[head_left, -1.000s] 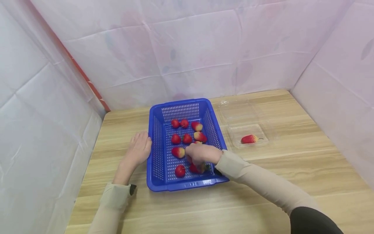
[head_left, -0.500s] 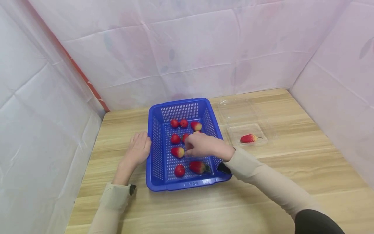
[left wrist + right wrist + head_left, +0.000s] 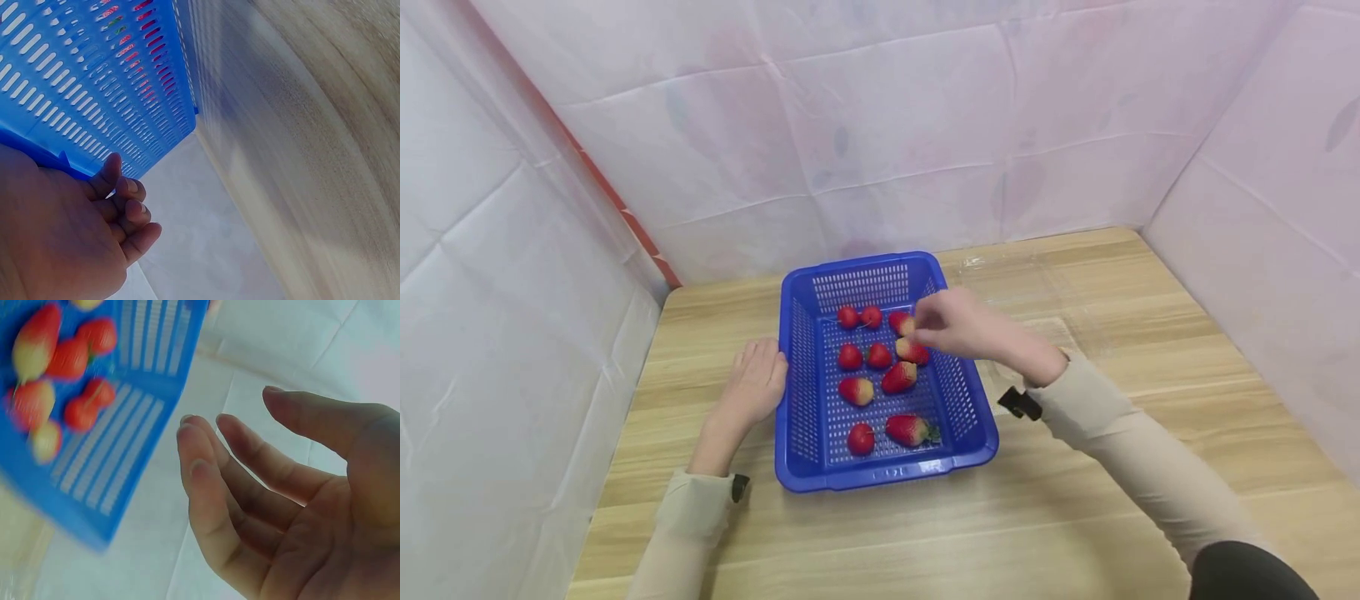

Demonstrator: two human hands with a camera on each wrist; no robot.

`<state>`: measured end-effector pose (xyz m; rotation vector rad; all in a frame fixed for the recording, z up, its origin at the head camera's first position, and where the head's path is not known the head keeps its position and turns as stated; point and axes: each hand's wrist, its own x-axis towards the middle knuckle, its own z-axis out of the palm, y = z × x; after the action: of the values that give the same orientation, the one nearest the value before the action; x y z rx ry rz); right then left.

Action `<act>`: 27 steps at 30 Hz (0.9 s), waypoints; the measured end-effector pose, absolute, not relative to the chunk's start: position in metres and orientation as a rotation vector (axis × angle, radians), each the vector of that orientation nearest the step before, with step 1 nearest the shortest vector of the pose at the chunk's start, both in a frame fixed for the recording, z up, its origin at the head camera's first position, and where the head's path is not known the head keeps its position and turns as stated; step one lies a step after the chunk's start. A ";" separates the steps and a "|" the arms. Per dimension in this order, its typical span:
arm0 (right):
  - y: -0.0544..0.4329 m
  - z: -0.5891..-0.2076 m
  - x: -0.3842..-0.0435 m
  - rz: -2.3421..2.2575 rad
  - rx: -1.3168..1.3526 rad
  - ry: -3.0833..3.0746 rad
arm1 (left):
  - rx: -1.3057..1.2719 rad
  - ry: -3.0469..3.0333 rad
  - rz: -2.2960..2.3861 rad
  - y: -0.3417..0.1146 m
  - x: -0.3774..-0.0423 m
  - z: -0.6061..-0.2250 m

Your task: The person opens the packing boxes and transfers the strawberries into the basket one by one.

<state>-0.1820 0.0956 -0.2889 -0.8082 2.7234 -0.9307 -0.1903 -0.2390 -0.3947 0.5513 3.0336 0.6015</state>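
Observation:
A blue plastic basket (image 3: 887, 477) stands on the table with several red fruits in it. Among them are round cherries (image 3: 861, 438) and red-and-yellow strawberries (image 3: 898, 377). At the left rim, my left hand (image 3: 752, 383) holds the basket's side; its fingers (image 3: 134, 240) curl beneath the rim in the left wrist view, and the thumb's grip is partly hidden. Over the basket's right wall hovers my right hand (image 3: 966, 325), with fingers loosely bent and nothing between them. In the right wrist view a gap shows between thumb and fingers (image 3: 250, 447).
A clear plastic clamshell box (image 3: 1063, 332) lies at the basket's right, partly covered by my right forearm. White sheeting (image 3: 887, 125) hangs behind the wooden table (image 3: 880, 542) and on both sides.
My right hand has let go of a strawberry inside the basket, uncovering it, and has risen and moved right over the basket's wall. My left hand and the basket stay put.

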 end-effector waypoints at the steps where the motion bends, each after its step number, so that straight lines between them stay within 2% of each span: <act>1: 0.102 -0.288 -0.183 -0.938 -0.778 2.739 | 0.552 3.035 0.600 -0.239 -0.190 -0.395; 6: 0.139 -0.290 -0.189 -0.884 -0.631 2.866 | 0.549 3.037 0.609 -0.239 -0.191 -0.395; 14: 0.196 -0.315 -0.199 -0.751 -0.474 2.957 | 0.535 3.029 0.617 -0.240 -0.190 -0.395; 27: 0.249 -0.368 -0.197 -0.717 -0.467 2.794 | 0.541 3.030 0.618 -0.240 -0.189 -0.396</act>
<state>-0.1973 0.2487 -0.3675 -0.4666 2.7944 -0.7175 -0.1893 -0.2395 -0.3959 0.5406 3.0303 0.6176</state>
